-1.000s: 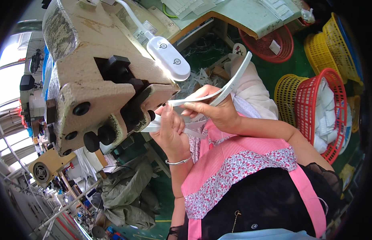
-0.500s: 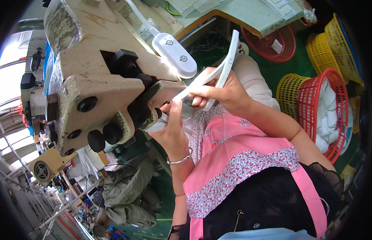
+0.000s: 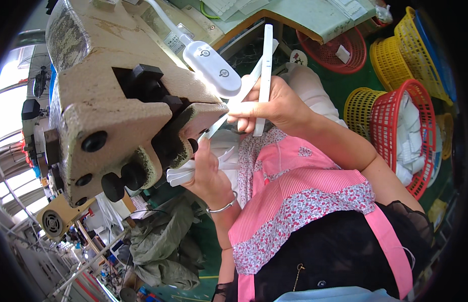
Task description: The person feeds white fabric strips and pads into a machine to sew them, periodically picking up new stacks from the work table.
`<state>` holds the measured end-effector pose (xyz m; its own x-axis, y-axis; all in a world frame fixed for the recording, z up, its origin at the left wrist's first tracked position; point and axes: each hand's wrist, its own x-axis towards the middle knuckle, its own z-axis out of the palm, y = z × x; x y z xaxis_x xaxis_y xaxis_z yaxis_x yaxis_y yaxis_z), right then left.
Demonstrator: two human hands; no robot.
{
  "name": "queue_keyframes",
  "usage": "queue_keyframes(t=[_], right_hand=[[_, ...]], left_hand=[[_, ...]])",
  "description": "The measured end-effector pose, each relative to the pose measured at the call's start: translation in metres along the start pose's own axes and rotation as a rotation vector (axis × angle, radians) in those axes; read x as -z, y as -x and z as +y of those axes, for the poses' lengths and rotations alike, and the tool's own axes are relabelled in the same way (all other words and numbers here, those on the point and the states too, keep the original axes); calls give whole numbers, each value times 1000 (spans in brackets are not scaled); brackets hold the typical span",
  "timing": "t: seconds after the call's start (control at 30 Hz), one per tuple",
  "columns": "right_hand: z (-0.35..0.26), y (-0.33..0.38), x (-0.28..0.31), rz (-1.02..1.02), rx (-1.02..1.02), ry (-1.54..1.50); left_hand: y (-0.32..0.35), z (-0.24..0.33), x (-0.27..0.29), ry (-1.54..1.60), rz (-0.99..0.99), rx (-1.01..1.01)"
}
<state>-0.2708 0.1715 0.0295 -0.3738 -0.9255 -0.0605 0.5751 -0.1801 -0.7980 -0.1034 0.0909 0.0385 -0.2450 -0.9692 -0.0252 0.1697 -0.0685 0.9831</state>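
Note:
A stiff white strip (image 3: 265, 65) stands nearly upright in my right hand (image 3: 279, 106), its fingers closed around it. Behind it, a second white strip (image 3: 250, 80) slants down through the same grip towards my left hand (image 3: 210, 173). My left thumb and fingers are closed on a bundle of white strips (image 3: 181, 174), whose folded ends stick out on the left. Both hands are beside the head of a beige sewing machine (image 3: 128, 118); part of the left fingers is hidden under its edge. A white lamp (image 3: 212, 68) hangs just above the right hand.
A pale green worktable (image 3: 324, 22) lies beyond the machine. On the right stand a red basket (image 3: 382, 128) of white pieces, yellow baskets (image 3: 390, 58) and a low red basket (image 3: 360, 63) on the green floor. Grey-green cloth (image 3: 161, 244) is heaped at lower left.
The strip in my right hand has swung to nearly upright, and the strips there have spread apart. My left hand has moved down and left, showing more of its bundle. The view has shifted slightly.

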Motion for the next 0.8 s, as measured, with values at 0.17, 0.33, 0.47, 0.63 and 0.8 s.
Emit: queue_keyframes(t=[0.17,0.33,0.47,0.63,0.8], right_hand=[[4,0,-4,6,-18,-4],[4,2,-6,22,-28,12],[6,6,-12,45,-30,16],[18,4,-20,-20,25,-111],[22,4,-10,-26,45,-127]], left_hand=[[-2,4,21,7,-2,-5],[-3,5,41,44,18,36],[-8,1,52,136,14,99],[-8,-3,59,490,-158,132],[3,-23,37,412,-293,55]])
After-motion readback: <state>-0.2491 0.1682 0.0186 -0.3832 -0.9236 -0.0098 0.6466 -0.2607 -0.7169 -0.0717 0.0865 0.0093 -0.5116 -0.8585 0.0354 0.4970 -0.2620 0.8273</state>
